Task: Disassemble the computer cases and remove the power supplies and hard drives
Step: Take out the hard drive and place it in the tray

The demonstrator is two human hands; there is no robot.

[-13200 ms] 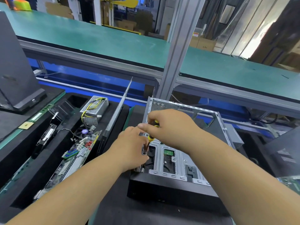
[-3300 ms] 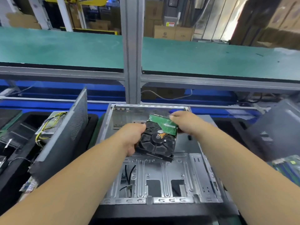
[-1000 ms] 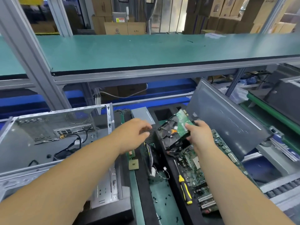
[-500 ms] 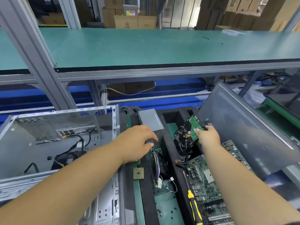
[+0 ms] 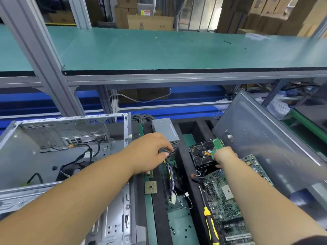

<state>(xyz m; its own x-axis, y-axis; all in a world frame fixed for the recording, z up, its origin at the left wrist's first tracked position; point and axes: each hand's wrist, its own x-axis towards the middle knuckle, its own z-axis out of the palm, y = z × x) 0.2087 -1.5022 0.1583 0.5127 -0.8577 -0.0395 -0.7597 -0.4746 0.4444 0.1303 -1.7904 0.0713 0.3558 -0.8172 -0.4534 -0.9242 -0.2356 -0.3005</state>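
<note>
Placement is the step in hand: the right hand (image 5: 223,155) pinches the hard drive (image 5: 203,154) by its near edge, circuit board side up, and lowers it into the black foam tray (image 5: 184,156) just beyond the motherboard (image 5: 224,197). To do this well, in my judgement, the drive should be tilted flat and let down until its underside rests on the foam before the grip loosens, keeping it off the motherboard's near corner and the loose wires beside it (a drop from the tilted pose could knock the exposed board). The left hand (image 5: 150,152) hovers with fingers spread and relaxed over the grey power supply (image 5: 165,131), holding nothing; whether it touches the casing I cannot tell. A yellow-handled screwdriver (image 5: 209,221) lies beside the motherboard, and the emptied computer case (image 5: 53,149) sits at the left.

Half a second ago the drive was held higher and more on edge; now it sits lower in the tray and nearer to flat.
</note>
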